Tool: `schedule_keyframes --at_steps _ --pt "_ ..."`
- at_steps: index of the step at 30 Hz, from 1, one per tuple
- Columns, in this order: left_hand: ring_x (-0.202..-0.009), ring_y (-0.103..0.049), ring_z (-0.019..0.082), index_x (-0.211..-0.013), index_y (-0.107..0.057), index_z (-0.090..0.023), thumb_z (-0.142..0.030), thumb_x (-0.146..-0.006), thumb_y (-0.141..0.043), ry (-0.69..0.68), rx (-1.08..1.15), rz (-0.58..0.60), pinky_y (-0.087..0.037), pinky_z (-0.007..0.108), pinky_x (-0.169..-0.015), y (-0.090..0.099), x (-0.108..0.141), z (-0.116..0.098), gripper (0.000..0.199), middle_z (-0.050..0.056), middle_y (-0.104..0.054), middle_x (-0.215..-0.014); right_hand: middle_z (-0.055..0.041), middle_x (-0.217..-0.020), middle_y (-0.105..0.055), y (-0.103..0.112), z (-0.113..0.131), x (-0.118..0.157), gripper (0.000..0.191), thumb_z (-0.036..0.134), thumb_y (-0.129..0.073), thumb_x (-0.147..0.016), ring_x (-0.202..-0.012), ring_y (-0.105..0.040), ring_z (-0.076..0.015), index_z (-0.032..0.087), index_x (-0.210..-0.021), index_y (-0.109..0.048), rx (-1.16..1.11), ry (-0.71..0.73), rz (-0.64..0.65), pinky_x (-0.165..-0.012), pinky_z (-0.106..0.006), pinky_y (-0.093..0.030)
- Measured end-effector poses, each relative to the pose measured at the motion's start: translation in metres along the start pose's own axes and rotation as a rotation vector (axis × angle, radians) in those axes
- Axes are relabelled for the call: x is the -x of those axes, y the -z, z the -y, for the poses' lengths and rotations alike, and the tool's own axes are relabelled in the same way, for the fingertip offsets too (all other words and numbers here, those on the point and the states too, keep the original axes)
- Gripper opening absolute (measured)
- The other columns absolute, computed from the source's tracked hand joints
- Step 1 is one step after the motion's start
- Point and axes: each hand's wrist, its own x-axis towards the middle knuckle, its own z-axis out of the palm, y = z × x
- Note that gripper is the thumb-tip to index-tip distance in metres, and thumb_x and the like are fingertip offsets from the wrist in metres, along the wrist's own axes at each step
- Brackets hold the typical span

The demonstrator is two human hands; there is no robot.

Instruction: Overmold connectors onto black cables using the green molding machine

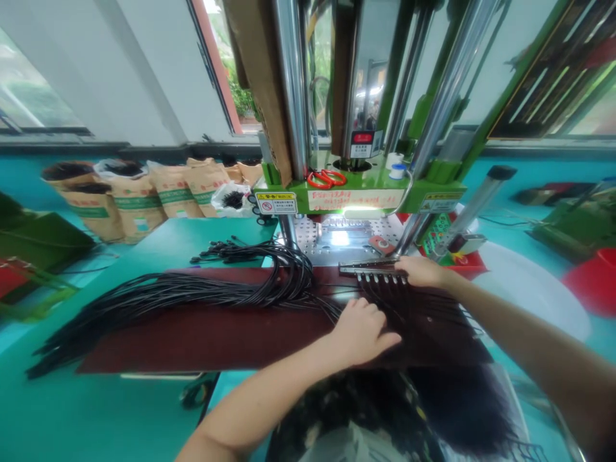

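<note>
My right hand (421, 273) is closed on the right end of a dark metal mold bar (368, 266), held just in front of the machine's bed. A row of several cable ends (382, 279) sticks out along the bar's near side, their black leads hanging down over the brown board. My left hand (360, 330) is low over the board, its fingers curled and its thumb apart. Black cables (327, 305) run from a large bundle (231, 289) and disappear under those fingers. What lies inside the left palm is hidden.
A green press (308, 199) with steel columns stands ahead, red-handled scissors (326, 178) on its plate. The brown board (192, 333) rests on a green table (58, 410). Paper sacks (139, 205) line the left wall. To the right are a white round tub (539, 295) and a red container (594, 282).
</note>
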Motion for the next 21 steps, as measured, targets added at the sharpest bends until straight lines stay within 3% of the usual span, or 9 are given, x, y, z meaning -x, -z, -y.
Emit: schedule_keyframes --at_steps 3,6,9,11,15,21 --pt "-0.076 -0.055 0.025 -0.063 -0.058 -0.019 -0.051 -0.078 -0.047 0.039 0.104 0.011 -0.037 0.037 -0.080 -0.019 -0.011 0.000 0.037 0.010 -0.058 -0.068 -0.0062 -0.078 -0.063 0.017 -0.006 0.004 0.018 0.008 -0.051 -0.065 -0.073 -0.059 -0.0206 0.019 -0.073 -0.063 -0.047 -0.097 0.027 -0.058 -0.024 -0.036" --pt "-0.063 -0.055 0.020 -0.054 -0.054 -0.020 -0.060 -0.074 -0.047 0.162 0.349 0.127 -0.040 0.032 -0.072 -0.031 -0.027 0.005 0.045 0.005 -0.053 -0.054 -0.0080 -0.078 -0.064 0.030 -0.008 0.005 0.020 0.008 -0.049 -0.064 -0.070 -0.058 -0.0215 0.018 -0.074 -0.063 -0.093 -0.201 -0.039 -0.055 -0.025 -0.034" --pt "-0.054 -0.053 0.015 -0.059 -0.055 -0.018 -0.068 -0.067 -0.049 0.388 0.712 0.280 -0.042 0.027 -0.060 -0.038 -0.047 0.014 0.050 0.003 -0.056 -0.056 -0.0064 -0.084 -0.065 0.039 -0.008 -0.001 0.025 0.010 -0.048 -0.063 -0.075 -0.057 -0.0207 0.019 -0.080 -0.064 -0.156 -0.240 -0.124 -0.057 -0.025 -0.034" --pt "-0.054 -0.054 0.012 -0.068 -0.056 -0.016 -0.064 -0.063 -0.057 0.512 1.044 0.309 -0.043 0.025 -0.058 -0.038 -0.062 0.019 0.048 0.003 -0.060 -0.064 -0.0045 -0.087 -0.065 0.042 -0.009 -0.011 0.028 0.009 -0.048 -0.063 -0.077 -0.057 -0.0192 0.020 -0.083 -0.064 -0.204 -0.246 -0.171 -0.058 -0.023 -0.034" --pt "-0.064 -0.061 0.012 -0.079 -0.055 -0.013 -0.047 -0.065 -0.067 0.521 1.581 0.289 -0.043 0.020 -0.058 -0.034 -0.085 0.026 0.038 0.007 -0.065 -0.077 -0.0018 -0.085 -0.066 0.046 -0.011 -0.040 0.030 0.008 -0.050 -0.062 -0.080 -0.057 -0.0169 0.020 -0.084 -0.067 -0.284 -0.237 -0.231 -0.058 -0.020 -0.036" --pt "-0.059 -0.064 0.018 -0.074 -0.052 -0.011 -0.026 -0.074 -0.057 0.688 1.681 0.109 -0.044 0.026 -0.057 -0.025 -0.113 0.040 0.016 0.013 -0.068 -0.074 -0.0026 -0.093 -0.065 0.039 -0.008 -0.091 0.022 0.013 -0.058 -0.071 -0.083 -0.059 -0.0173 0.020 -0.089 -0.067 -0.346 -0.279 -0.275 -0.066 -0.024 -0.043"
